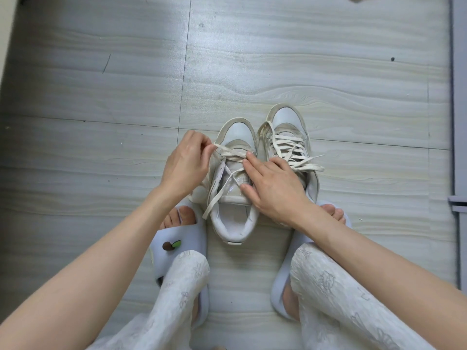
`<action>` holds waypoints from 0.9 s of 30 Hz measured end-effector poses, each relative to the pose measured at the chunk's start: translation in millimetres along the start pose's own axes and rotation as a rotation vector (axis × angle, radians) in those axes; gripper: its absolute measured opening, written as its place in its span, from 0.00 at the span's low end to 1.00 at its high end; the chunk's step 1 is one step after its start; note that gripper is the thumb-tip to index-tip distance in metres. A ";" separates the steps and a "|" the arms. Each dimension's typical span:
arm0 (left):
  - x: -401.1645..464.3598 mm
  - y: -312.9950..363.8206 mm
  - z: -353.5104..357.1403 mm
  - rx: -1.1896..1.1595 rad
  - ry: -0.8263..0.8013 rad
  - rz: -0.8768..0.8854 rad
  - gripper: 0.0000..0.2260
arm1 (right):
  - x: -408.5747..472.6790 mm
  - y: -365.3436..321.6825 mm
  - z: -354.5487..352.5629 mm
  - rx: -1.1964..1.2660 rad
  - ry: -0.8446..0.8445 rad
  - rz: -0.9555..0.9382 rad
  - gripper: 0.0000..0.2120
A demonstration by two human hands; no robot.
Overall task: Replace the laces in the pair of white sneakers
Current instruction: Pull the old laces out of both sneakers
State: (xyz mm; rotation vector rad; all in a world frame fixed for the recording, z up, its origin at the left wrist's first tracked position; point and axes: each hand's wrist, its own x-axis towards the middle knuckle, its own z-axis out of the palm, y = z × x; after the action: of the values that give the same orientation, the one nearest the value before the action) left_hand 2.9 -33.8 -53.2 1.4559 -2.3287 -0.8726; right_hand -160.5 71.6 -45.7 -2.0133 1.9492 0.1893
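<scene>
Two worn white sneakers stand side by side on the floor, toes pointing away from me. The left sneaker [233, 218] has a cream lace [228, 154] partly loosened, one end trailing down its left side. My left hand [188, 162] pinches that lace at the shoe's upper left. My right hand [273, 188] rests with straight fingers on the tongue and right side of the left sneaker. The right sneaker [288, 122] is still laced, its loose lace ends [309, 165] spilling to the right.
My feet in pale blue slides [182, 238] flank the sneakers, the right foot [333, 213] partly under my right wrist. Grey wood-pattern floor [101, 97] spreads all around. A grey frame edge [458, 122] runs down the right side.
</scene>
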 end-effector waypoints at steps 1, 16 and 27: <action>1.4 1.3 -2.3 0.010 0.014 0.012 0.07 | 2.1 0.2 -3.5 0.030 -0.014 0.002 0.30; 3.5 6.4 1.3 -0.259 -0.105 -0.386 0.04 | 3.4 -0.8 -9.8 0.106 -0.064 0.025 0.30; -12.8 5.7 14.9 -0.557 -0.117 -0.562 0.05 | 0.6 -3.0 -1.9 0.017 0.043 0.018 0.26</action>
State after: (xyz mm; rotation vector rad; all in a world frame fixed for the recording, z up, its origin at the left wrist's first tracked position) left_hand -2.8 -15.5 -60.2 1.8288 -1.5340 -1.6233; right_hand -157.7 70.5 -43.7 -2.0060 1.9890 0.1342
